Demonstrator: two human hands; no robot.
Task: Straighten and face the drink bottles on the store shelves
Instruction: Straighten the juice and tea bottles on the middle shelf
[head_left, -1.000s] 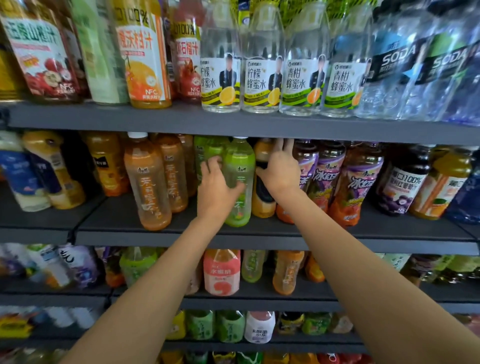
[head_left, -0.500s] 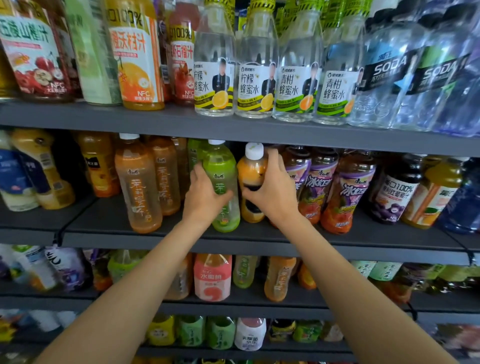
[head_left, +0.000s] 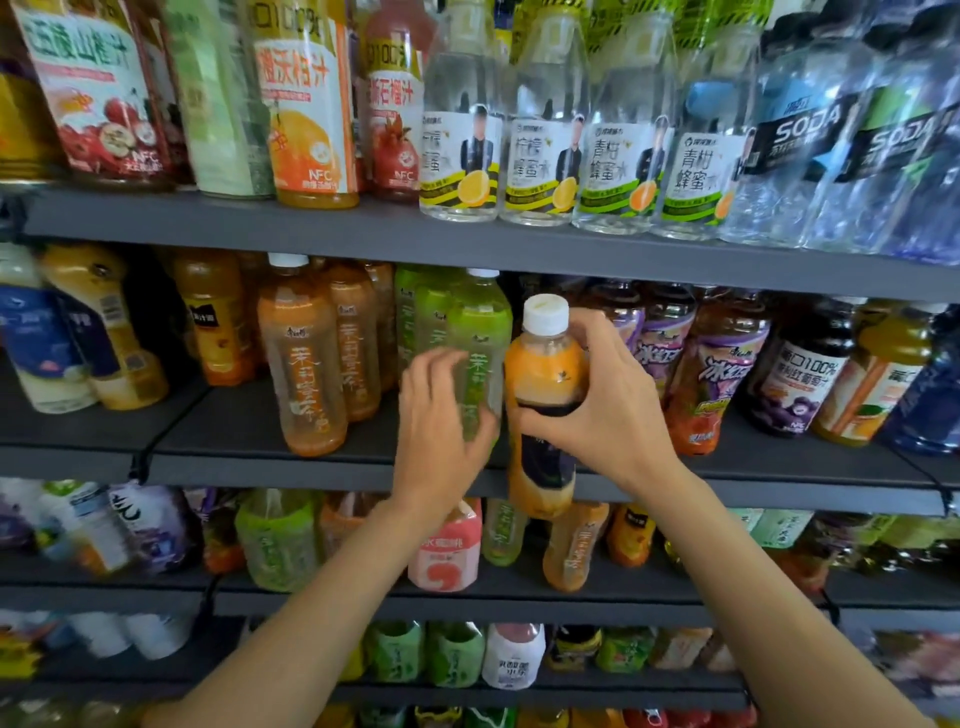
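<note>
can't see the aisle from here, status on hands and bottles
Right hand grips orange bottle, pulled out past the shelf edge. Left hand on green bottle, grip unclear from blur. Nothing blocking.

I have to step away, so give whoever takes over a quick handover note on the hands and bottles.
Right hand grips the orange bottle with the white cap, pulled out past the middle shelf edge.
Left hand is open against the front green tea bottle, which stands upright.
Done: nothing visibly finished.
Left: set the orange bottle back with its label forward, then face the rest of the row.
</note>
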